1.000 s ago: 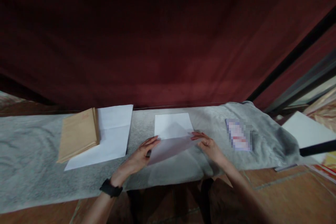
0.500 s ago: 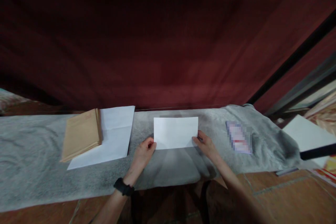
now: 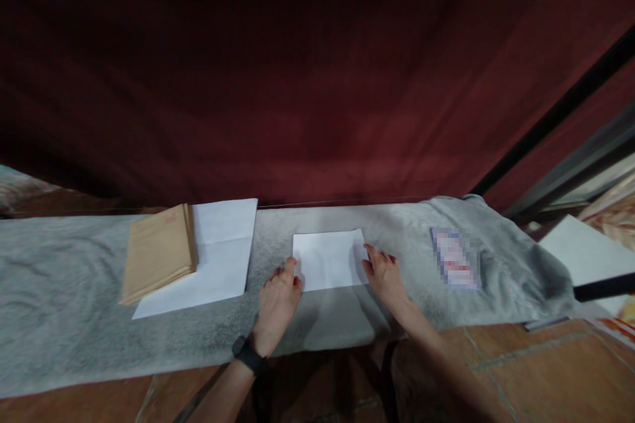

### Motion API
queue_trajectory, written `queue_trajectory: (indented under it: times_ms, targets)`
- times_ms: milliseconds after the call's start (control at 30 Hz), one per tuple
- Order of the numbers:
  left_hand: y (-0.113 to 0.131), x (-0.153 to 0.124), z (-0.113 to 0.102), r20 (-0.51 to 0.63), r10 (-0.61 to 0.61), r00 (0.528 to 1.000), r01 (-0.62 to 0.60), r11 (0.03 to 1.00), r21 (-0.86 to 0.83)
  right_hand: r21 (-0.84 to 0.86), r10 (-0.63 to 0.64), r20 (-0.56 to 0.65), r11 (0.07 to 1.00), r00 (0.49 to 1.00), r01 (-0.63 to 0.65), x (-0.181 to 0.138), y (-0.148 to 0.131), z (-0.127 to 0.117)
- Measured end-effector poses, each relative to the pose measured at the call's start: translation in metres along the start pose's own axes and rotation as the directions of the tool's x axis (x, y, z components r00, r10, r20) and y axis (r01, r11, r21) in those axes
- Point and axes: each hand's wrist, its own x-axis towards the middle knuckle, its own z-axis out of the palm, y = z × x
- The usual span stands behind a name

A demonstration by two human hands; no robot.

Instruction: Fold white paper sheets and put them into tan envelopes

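White paper (image 3: 330, 261) lies on grey cloth (image 3: 59, 291), between my hands. My left hand (image 3: 278, 299) is loosely open at its left edge, my right hand (image 3: 387, 276) likewise at its right. Looks like squaring up; next move calls for even contact. Brown envelopes (image 3: 161, 251), left: contents hidden.

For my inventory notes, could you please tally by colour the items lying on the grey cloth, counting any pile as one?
White: 2 (left paper, middle paper)
Brown: 1 (paper stack)
Pinkish-purple: 1 (pixelated item)
Total: 4
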Motion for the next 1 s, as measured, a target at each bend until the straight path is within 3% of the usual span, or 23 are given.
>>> queue_trajectory:
  times_ms: [100,200,333,400,533,733,1000]
  targets:
    - [-0.001,0.0,0.008,-0.097,0.116,0.989,-0.109,0.991,0.076,-0.047,0.006,0.022,0.999,1.0,-0.005,0.0,-0.001,-0.005]
    - [0.006,0.001,0.018,-0.209,0.258,0.943,-0.239,0.965,0.113,-0.054,0.014,-0.027,0.998,1.0,-0.015,0.002,-0.004,-0.007]
    - [0.029,0.005,0.037,-0.288,0.418,0.862,-0.411,0.907,0.089,0.183,-0.09,-0.116,0.977,0.989,0.11,0.008,-0.027,0.0]
    - [0.04,0.008,0.047,-0.27,0.452,0.851,-0.444,0.891,0.092,0.298,-0.152,-0.127,0.937,0.98,0.184,0.01,-0.044,0.009]
    - [0.054,0.014,0.063,-0.204,0.448,0.87,-0.434,0.894,0.112,0.324,-0.232,-0.05,0.916,0.971,0.236,0.013,-0.07,0.024]
    - [0.057,0.024,0.071,-0.142,0.379,0.915,-0.363,0.923,0.126,0.203,-0.176,0.069,0.966,0.982,0.159,0.022,-0.076,0.029]
    - [0.042,0.03,0.06,-0.168,0.288,0.943,-0.272,0.956,0.113,0.003,-0.086,-0.003,0.996,0.996,0.086,0.025,-0.069,0.031]
